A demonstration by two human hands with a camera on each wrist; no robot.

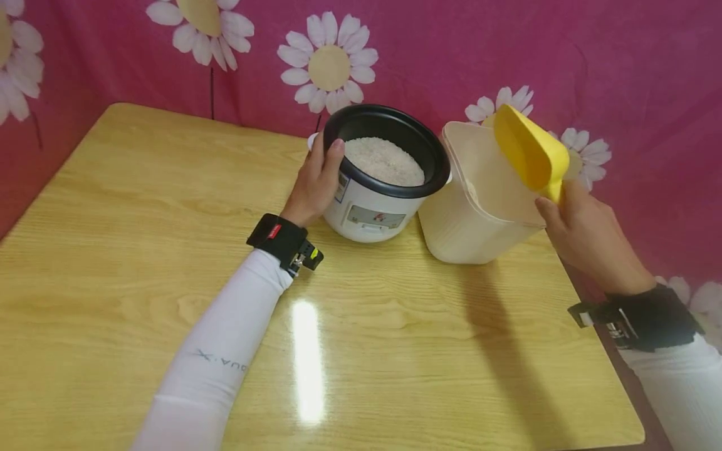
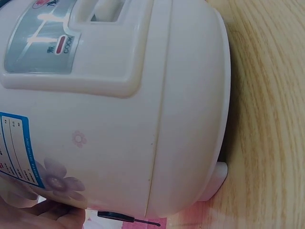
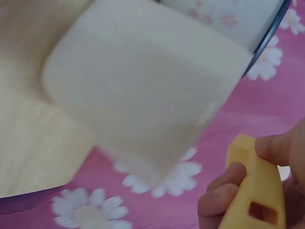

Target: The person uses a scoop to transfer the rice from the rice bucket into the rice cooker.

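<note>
A white rice cooker (image 1: 366,219) with a black rim stands near the table's back edge, and white rice (image 1: 383,161) lies inside it. My left hand (image 1: 317,181) grips the cooker's left side at the rim, thumb over the edge. In the left wrist view its fingers (image 2: 52,214) show beside the cooker body (image 2: 109,119). My right hand (image 1: 592,238) holds a yellow scoop (image 1: 530,147) by its handle, tilted above a cream plastic bin (image 1: 468,232). The right wrist view shows the fingers curled round the scoop handle (image 3: 255,191). Whether the scoop holds anything is hidden.
The bin stands close to the cooker's right side, near the right edge of the wooden table (image 1: 395,351). A pink cloth with white daisies (image 1: 329,66) hangs behind the table. Bare wood lies in front of the cooker and to its left.
</note>
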